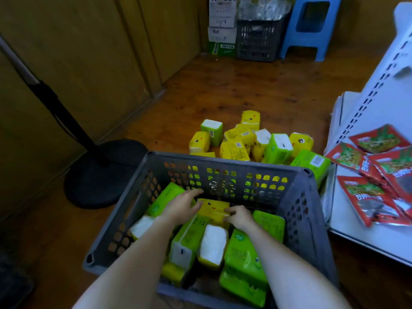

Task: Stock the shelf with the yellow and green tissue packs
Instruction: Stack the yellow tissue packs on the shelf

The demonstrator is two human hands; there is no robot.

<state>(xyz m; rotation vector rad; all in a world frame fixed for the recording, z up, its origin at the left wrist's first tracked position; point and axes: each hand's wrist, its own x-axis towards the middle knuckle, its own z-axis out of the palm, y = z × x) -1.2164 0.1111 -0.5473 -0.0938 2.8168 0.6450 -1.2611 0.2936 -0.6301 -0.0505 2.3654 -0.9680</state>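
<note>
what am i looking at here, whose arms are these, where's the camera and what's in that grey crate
No machine here: these are a person's two bare arms, filmed by one wide-angle camera worn on their head, looking down. On the wooden floor stands a grey crate holding green and yellow tissue packs. The right hand pinches the right edge of a yellow pack in the crate. The left hand touches its left side, though whether it grips is unclear. A heap of more packs lies on the floor beyond the crate. At right is a white shelf with red packets on it.
</note>
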